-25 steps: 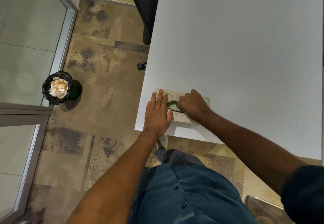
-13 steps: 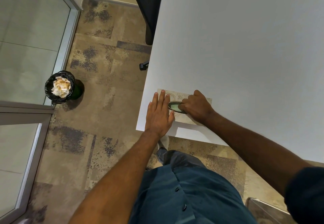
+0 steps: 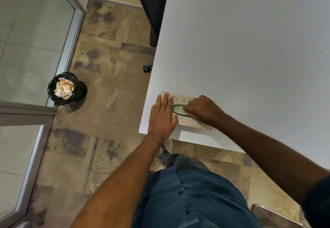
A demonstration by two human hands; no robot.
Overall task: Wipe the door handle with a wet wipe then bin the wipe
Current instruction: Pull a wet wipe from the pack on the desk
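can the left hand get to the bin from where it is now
Probably not without stepping over: the left hand lies flat on the white surface, and the bin stands apart across open carpet.

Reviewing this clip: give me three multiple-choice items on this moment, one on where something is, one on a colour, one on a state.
1. Where is the bin?
A. on the table
B. on the carpet by the glass partition
C. under the chair

2. What colour is the bin's liner?
A. black
B. white
C. blue

3. How is the left hand?
A. clenched
B. flat, fingers extended
C. holding a cup

Key: 1 B, it stands on the floor beside the metal frame; 2 A, a dark bag lines the rim; 3 B, the palm lies open beside the packet, which the right hand works at.
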